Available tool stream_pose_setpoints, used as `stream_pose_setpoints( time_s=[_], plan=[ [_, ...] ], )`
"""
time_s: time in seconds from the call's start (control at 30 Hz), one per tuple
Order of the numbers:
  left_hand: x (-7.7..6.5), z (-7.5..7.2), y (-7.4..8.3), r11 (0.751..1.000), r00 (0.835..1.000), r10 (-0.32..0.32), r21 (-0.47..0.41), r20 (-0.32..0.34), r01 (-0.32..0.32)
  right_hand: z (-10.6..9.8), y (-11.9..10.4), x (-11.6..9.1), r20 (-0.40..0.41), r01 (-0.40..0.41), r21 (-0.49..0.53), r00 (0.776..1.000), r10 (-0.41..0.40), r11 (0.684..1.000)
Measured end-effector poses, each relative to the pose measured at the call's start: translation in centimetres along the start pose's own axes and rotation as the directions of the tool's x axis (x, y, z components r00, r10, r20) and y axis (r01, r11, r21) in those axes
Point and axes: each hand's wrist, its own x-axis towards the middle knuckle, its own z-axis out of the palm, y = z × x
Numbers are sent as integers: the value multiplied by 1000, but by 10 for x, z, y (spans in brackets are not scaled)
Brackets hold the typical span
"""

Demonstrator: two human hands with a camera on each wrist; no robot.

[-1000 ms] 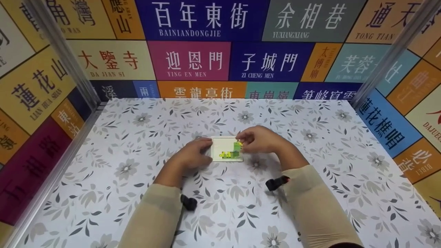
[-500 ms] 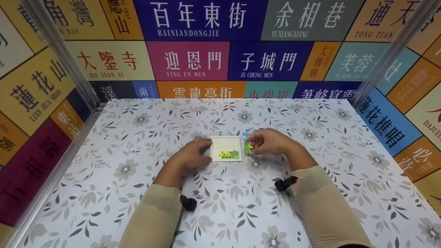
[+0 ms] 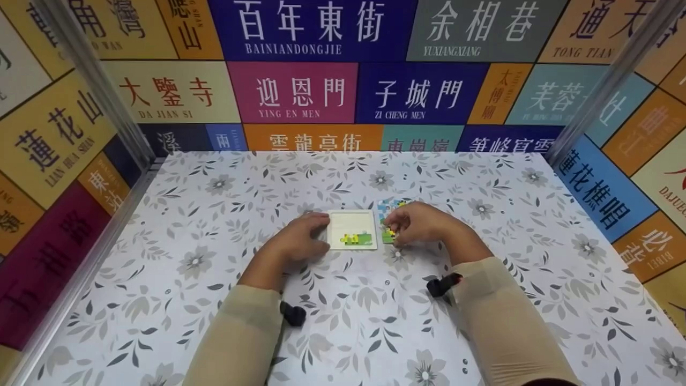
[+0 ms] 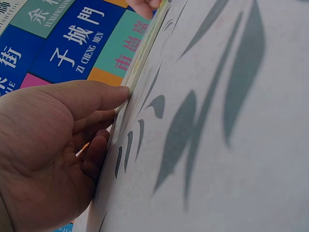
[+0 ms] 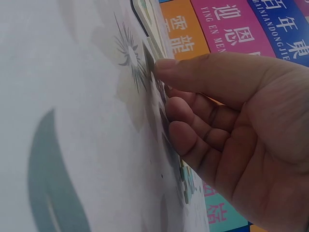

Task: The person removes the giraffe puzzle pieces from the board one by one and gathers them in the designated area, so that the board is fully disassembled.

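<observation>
My left hand [image 3: 300, 238] holds the left side of a shallow white puzzle tray [image 3: 351, 222], its thumb at the near corner and fingertips at the far one. Along the tray's near right edge lie joined green and yellow puzzle pieces [image 3: 360, 239]. Just right of the tray, my right hand [image 3: 419, 224] pinches a green, yellow and black puzzle piece [image 3: 388, 239] low over the tabletop. Blue-and-white puzzle pieces [image 3: 385, 206] lie beyond its fingers, partly hidden. In the right wrist view, thumb and curled fingers [image 5: 181, 137] sit at the table, with thin pieces [image 5: 187, 186] beside them.
The table is covered with a white leaf-and-flower cloth [image 3: 343, 311]. Panels with large printed characters [image 3: 303, 91] enclose the back and both sides. Clear posts [image 3: 595, 86] stand at the corners. Small black cameras [image 3: 442, 286] sit on the sleeves.
The right hand has moved right from over the tray, taking the green part from the tray's right side. It then shifts slightly nearer with the piece. The left hand stays on the tray.
</observation>
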Motion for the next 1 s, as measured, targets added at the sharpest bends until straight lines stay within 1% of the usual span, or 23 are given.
stream_pose_setpoints(
  time_s=[0.17,0.43,0.6,0.7,0.83,0.93,1.0],
  plan=[
    [0,1,1,999,1000,-29,-25,-11,29,1,0,0,-16,-3,-34,1000,2,999],
    [0,4,1,999,1000,-30,-22,-3,30,4,0,-1,-14,-25,-26,1000,25,999],
    [0,3,1,1000,1000,-18,-16,-7,18,3,-2,-2,-26,-34,-11,999,34,999],
    [0,2,1,999,1000,-26,-19,-3,26,3,-8,-2,-39,-33,19,999,34,999],
    [0,1,2,999,999,-39,-25,2,40,4,-22,-1,-39,-26,51,999,28,998],
    [0,0,1,999,1000,-26,-19,1,26,5,-32,1,-29,-20,60,999,22,998],
    [0,1,0,1000,1000,-4,-18,0,4,6,-37,2,-30,-2,65,1000,4,998]
  ],
)
